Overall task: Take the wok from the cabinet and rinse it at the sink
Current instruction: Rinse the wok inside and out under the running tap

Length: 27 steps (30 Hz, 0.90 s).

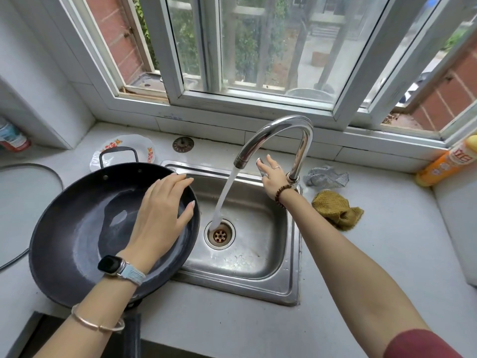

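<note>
Black steel, wet and glossy: the wok (77,228) is sitting at the left, tilting over the counter and the left rim of the steel sink (258,264). A shallow film of water is pooling in its bottom, and its loop handle is reaching far-left over a patterned plate (129,142). The left hand (160,210) is resting flat inside it, fingers spread wide. The right hand (271,174) is touching the lever of the faucet (278,127) with loosely extended fingers. Water (224,197) is running into the drain (220,235). A yellow cloth (335,209) is lying to the right.
</note>
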Motion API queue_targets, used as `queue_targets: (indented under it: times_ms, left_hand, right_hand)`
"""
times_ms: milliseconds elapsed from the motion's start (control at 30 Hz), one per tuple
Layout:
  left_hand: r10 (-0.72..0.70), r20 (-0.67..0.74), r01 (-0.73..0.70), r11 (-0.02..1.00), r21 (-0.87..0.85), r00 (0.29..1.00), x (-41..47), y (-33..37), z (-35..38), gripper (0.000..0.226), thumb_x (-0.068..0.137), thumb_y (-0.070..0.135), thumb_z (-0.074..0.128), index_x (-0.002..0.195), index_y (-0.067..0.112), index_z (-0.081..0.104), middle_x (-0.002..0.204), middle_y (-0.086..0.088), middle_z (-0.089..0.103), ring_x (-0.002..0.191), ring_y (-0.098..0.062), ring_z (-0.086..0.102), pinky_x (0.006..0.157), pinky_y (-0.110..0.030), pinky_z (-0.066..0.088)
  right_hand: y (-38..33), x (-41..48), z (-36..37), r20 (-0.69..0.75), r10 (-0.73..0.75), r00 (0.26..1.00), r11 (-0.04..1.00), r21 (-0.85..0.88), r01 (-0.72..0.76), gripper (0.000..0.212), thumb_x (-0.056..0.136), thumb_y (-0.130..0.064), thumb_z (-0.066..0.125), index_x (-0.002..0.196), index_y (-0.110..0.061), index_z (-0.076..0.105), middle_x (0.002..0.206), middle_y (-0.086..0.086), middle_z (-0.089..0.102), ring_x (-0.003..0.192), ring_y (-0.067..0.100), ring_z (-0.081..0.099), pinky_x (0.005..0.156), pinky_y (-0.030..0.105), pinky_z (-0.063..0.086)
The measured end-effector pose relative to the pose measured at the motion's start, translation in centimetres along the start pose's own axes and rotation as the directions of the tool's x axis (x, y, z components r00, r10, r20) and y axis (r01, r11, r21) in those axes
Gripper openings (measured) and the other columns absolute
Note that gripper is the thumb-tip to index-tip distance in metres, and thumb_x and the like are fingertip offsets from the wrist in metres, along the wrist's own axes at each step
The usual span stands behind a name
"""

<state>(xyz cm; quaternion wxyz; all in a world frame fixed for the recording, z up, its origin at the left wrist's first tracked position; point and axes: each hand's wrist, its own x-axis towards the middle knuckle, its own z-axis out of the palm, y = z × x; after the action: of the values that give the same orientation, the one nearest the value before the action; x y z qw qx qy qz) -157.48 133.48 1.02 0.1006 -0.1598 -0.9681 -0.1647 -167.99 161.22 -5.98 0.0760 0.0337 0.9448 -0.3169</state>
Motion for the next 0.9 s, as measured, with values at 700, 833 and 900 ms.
queue_targets:
  times_ms: [700, 833, 900]
  left_hand:
    - [-0.193, -0.021, 0.182, 0.952, -0.246, 0.981, -9.1, -2.3, -2.9, 0.034, 0.094, 0.019, 0.057, 0.128, 0.013, 0.056, 0.121, -0.004, 0.058, 0.112, -0.022, 0.05, 0.098, -0.032, 0.036]
    - [-0.195, 0.0, 0.186, 0.937, -0.295, 0.981, -13.0, -3.5, -3.6, 0.026, 0.094, 0.019, 0.056, 0.119, 0.011, 0.057, 0.116, -0.003, 0.058, 0.112, -0.02, 0.049, 0.097, -0.028, 0.036]
    - [-0.211, 0.018, 0.205, 0.925, -0.321, 0.977, -14.9, -4.1, -3.9, 0.022, 0.095, 0.019, 0.056, 0.115, 0.011, 0.057, 0.11, 0.0, 0.055, 0.108, -0.017, 0.05, 0.094, -0.026, 0.038]
  right_hand:
    - [-4.9, -15.3, 2.8, -0.064, 0.291, 0.955, 0.7, 0.695, -0.166, 0.02, 0.097, -0.012, 0.045, 0.112, -0.009, 0.059, 0.108, 0.015, 0.067, 0.082, 0.022, 0.066, 0.08, 0.035, 0.055]
    - [-9.4, -21.0, 6.8, 0.182, 0.286, 0.941, 0.588, 0.742, -0.322, 0.02, 0.098, -0.015, 0.046, 0.115, -0.006, 0.052, 0.095, 0.013, 0.063, 0.066, 0.02, 0.061, 0.066, 0.028, 0.049]
    - [-11.3, -23.5, 9.1, 0.254, 0.264, 0.93, 0.574, 0.734, -0.363, 0.013, 0.097, -0.017, 0.047, 0.108, -0.011, 0.05, 0.099, 0.013, 0.061, 0.067, 0.022, 0.062, 0.071, 0.032, 0.051]
